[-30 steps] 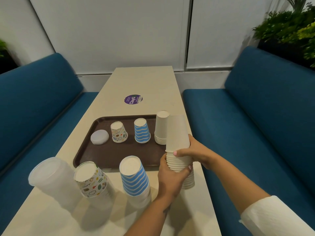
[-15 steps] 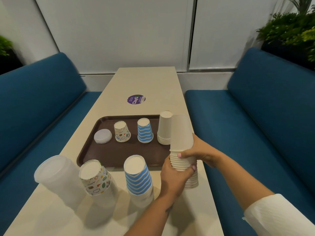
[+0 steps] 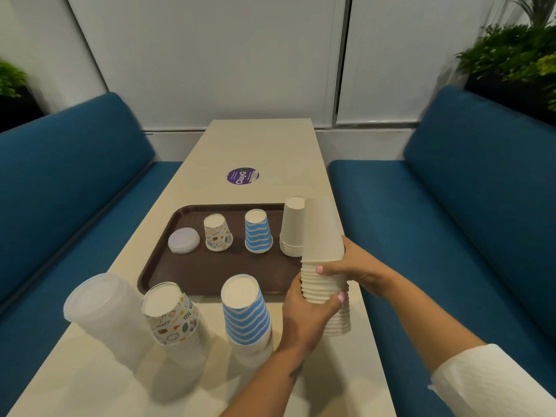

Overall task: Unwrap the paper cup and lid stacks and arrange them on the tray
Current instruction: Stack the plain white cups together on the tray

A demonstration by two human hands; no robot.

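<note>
Over the last second the plain white cup stack point(image 3: 323, 266) has hardly shifted on the table: both hands keep the same hold, and only the view has drifted slightly. The left hand point(image 3: 307, 311) curls round the lower rims from the near side, while the right hand point(image 3: 352, 270) wraps the stack higher up, thumb across the front, just under the tall top cup. Judging by that split hold, a batch of cups is about to be separated from the rest, but no gap shows yet, so the step looks unfinished. The stack stands at about 4 o'clock from the brown tray point(image 3: 207, 275), just off its near right corner. On the tray, running from 9 to 3 o'clock along the far side, sit a small pile of translucent lids point(image 3: 183, 242), a doodle-print cup point(image 3: 218, 233), a blue striped cup point(image 3: 257, 231) and a short white cup stack point(image 3: 293, 228), all upside down. Off the tray at 6 to 7 o'clock stand the remaining supplies: a blue striped stack point(image 3: 245, 311), a doodle-print stack point(image 3: 171, 317) and a tall translucent lid stack point(image 3: 102, 314); whether wrapping remains on these is hard to tell. The beige table point(image 3: 264, 145) is long and narrow, with a purple round sticker point(image 3: 242, 176) at 12 o'clock beyond the tray. Blue upholstered benches point(image 3: 69, 164) flank it, a pale panelled wall closes the far end, and green plants point(image 3: 517, 58) sit at 2 o'clock.
</note>
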